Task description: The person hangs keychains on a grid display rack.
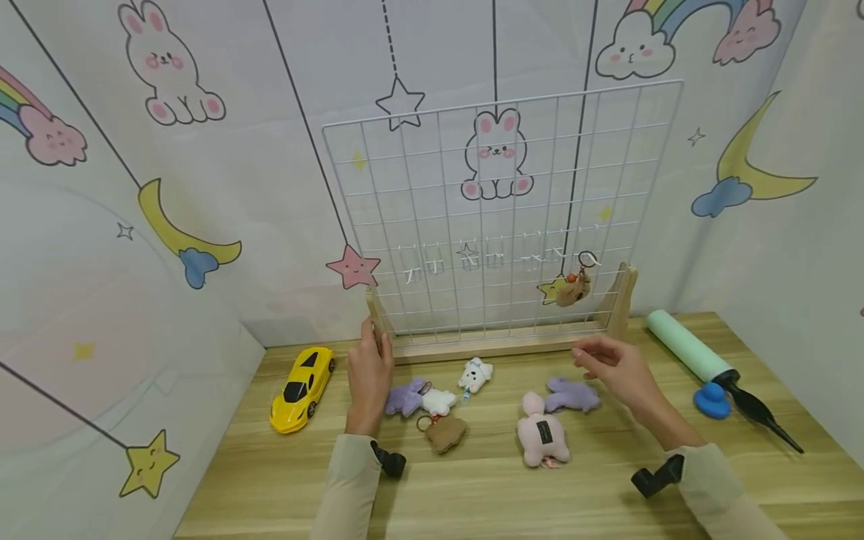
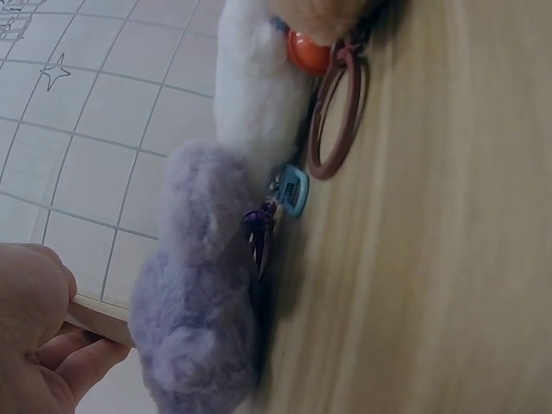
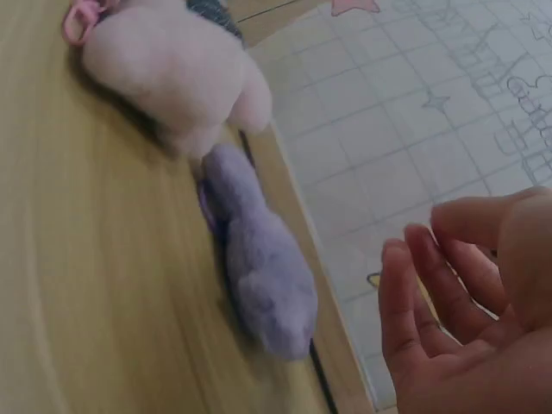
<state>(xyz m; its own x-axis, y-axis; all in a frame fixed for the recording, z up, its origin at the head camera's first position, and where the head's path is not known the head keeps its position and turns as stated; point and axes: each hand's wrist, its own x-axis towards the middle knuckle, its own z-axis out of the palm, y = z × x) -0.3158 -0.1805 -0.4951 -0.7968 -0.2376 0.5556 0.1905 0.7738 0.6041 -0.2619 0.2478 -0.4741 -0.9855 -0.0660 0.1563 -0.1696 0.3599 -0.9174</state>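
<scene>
My left hand [image 1: 367, 375] grips the left end of the wooden stand [image 2: 102, 321] under a white wire grid rack [image 1: 496, 289]. Near the stand's right end hovers my right hand [image 3: 470, 302], its fingers loosely bent and holding nothing. Beside the left hand lie a purple plush keychain [image 1: 403, 397], a white plush [image 1: 440, 401] and a brown plush [image 1: 445, 433] with a ring. A white dog-faced plush [image 1: 475, 373] lies nearer the rack. Left of the right hand are another purple plush [image 3: 267, 267] and a pink plush [image 1: 543, 439].
Several small hooks [image 1: 469, 260] line the grid, and a brown plush keychain [image 1: 574, 289] hangs at its right. A yellow toy car [image 1: 304, 390] stands at the left. A green pump tube [image 1: 688, 346] and a blue piece [image 1: 712, 400] lie at the right.
</scene>
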